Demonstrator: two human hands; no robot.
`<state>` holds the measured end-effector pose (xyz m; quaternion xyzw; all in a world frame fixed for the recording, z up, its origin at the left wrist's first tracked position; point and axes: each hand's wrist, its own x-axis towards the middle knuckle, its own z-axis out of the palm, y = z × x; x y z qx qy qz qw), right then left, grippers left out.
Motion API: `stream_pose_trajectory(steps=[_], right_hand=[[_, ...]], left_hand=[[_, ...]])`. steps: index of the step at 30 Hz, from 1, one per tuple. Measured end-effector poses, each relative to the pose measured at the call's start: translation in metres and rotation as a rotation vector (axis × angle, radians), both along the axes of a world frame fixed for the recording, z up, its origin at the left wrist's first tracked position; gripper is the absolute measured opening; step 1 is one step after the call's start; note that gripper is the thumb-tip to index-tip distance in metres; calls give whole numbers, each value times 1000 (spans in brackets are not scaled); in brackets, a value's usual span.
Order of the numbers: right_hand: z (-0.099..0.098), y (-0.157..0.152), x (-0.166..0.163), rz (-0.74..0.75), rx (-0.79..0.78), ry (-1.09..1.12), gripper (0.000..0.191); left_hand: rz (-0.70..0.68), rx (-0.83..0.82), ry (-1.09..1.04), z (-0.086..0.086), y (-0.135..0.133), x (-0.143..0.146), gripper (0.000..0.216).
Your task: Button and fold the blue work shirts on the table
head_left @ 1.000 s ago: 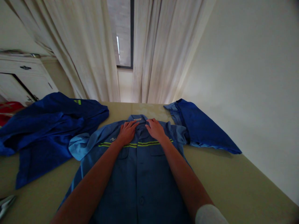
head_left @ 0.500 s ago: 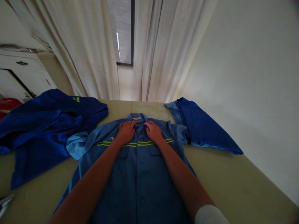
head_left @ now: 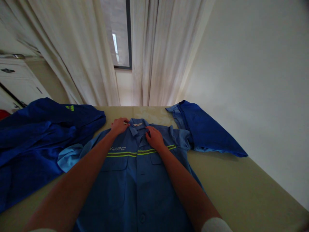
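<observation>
A blue work shirt (head_left: 113, 185) lies front up, its collar (head_left: 132, 130) pointing away from me. Yellow-green stripes and pale letters cross its chest. At the collar's left side is my left hand (head_left: 119, 125), its fingers bent and closed on the fabric edge near the shoulder. My right hand (head_left: 154, 137) rests on the collar's right side, thumb and fingers pinching the lapel. Part of the lapel is hidden under those fingers. The shirt's left sleeve (head_left: 70, 157) is bunched with its lighter inside showing.
The shirt lies on a yellowish table (head_left: 229, 183). A dark blue garment (head_left: 36, 145) is heaped at the left; another folded blue garment (head_left: 207, 129) lies at the right, touching the shirt's sleeve. Behind are curtains (head_left: 166, 58), a wall (head_left: 260, 80) and a white cabinet (head_left: 21, 79).
My left hand has moved left and away from me, from the chest to the collar's outer side, uncovering the letters. My right hand stays at the right lapel. The view has shifted slightly.
</observation>
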<state>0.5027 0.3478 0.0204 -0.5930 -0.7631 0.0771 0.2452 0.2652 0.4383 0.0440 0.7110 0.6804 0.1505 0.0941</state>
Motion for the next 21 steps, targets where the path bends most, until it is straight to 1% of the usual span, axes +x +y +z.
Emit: stream_pose_trajectory(steps=[3, 6, 8, 12, 14, 17, 19, 21], right_hand=[[-1, 3, 0, -35, 18, -25, 36], [-4, 10, 0, -147, 53, -45, 34], [-5, 16, 0, -194, 56, -45, 33], [-7, 25, 0, -190, 58, -45, 30], [-7, 28, 0, -181, 66, -71, 26], [-8, 31, 0, -165, 68, -119, 19], [-9, 33, -1, -162, 72, -130, 17], [-9, 34, -1, -156, 79, -129, 18]], left_hand=[[-53, 19, -28, 5, 11, 9, 26], [-70, 84, -9, 6, 18, 21, 28], [-73, 119, 45, 2, 19, 27, 29], [-110, 118, 113, -12, 7, 27, 38], [-150, 125, 146, -17, -5, 19, 43], [-225, 152, 250, -17, -25, -3, 49], [-243, 176, 297, -14, -37, -24, 53], [-232, 190, 290, -9, -44, -53, 56]])
